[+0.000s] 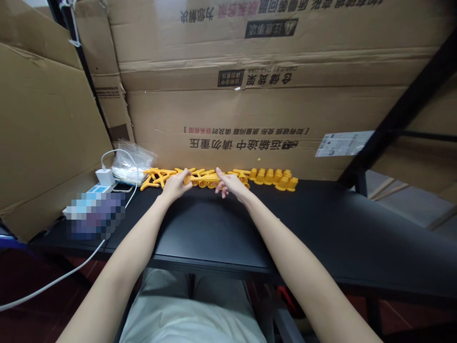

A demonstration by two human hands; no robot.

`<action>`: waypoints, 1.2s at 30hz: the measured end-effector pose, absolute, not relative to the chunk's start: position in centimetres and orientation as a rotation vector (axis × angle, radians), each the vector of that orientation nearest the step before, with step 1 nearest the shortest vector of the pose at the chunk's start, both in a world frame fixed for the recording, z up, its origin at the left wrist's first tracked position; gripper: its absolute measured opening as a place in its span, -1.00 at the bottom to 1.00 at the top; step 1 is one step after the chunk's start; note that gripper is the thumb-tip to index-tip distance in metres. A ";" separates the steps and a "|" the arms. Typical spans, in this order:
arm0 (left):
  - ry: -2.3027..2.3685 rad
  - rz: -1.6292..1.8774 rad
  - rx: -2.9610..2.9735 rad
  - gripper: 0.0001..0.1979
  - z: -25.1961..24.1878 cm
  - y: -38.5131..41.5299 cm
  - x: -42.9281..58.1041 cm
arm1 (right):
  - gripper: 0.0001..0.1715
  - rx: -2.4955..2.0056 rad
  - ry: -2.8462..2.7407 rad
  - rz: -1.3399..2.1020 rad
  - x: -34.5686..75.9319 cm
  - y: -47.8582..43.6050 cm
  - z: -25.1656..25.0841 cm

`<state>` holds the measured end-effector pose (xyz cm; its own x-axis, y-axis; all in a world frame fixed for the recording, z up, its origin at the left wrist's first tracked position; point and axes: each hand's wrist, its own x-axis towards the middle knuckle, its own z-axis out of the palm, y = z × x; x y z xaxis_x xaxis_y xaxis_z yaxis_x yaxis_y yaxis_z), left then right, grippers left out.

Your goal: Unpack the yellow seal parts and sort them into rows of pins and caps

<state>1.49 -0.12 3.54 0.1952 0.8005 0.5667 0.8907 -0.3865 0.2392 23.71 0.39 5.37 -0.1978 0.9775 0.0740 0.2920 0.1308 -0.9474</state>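
My left hand (175, 185) is closed on the left end of a long yellow plastic piece (203, 178), held level just above the table. At the piece's right end is my right hand (231, 186), thumb raised and other fingers curled, gripping that end. Behind and below the held piece lie several yellow round cup-like parts (202, 184), partly hidden. To the left of my left hand, yellow branched pieces (153, 177) lie heaped together. Right of my right hand stand several yellow stepped cone-shaped parts (268, 176) in a cluster.
A black table (214, 228) carries everything, with a cardboard sheet (232, 109) upright behind. On the left are a clear plastic bag (126, 164), a phone (122, 187), a white charger (104, 177) and its white cable (85, 262). A black metal post (400, 114) slants at right.
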 end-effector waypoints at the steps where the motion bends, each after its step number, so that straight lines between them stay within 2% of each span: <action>1: -1.655 -0.950 -2.318 -0.74 3.5 -0.1 1.4 | -0.49 -1.193 -1.660 1.108 24.0 0.5 5.3; 2: -1.659 -0.946 -2.321 -0.74 3.5 -0.1 1.3 | -0.55 -1.116 -1.694 1.113 24.2 0.6 5.3; 7: -1.670 -0.937 -2.338 -0.73 3.5 -0.1 1.3 | -0.47 -0.903 -1.754 1.129 24.9 1.0 4.9; 11: -1.653 -0.933 -2.319 -0.72 3.5 -0.2 1.5 | -0.48 -0.981 -1.757 1.078 24.5 0.7 5.0; 16: -1.576 -0.969 -2.322 -0.72 3.6 -0.4 2.0 | -0.24 -1.225 -1.654 1.136 23.7 0.5 4.9; 25: -1.699 -0.957 -2.338 -0.73 4.1 -0.9 2.1 | -0.15 -1.318 -1.599 1.181 23.4 0.6 4.7; 27: -1.705 -0.980 -2.336 -0.73 4.0 -0.8 1.9 | -0.22 -1.286 -1.585 1.230 23.7 0.7 4.8; 30: -1.689 -1.005 -2.353 -0.75 3.7 -0.4 1.4 | -0.49 -1.165 -1.593 1.243 24.1 0.9 4.7; 36: -1.637 -1.065 -2.422 -0.71 3.4 -0.1 1.0 | -0.52 -1.042 -1.645 1.170 24.6 1.2 4.2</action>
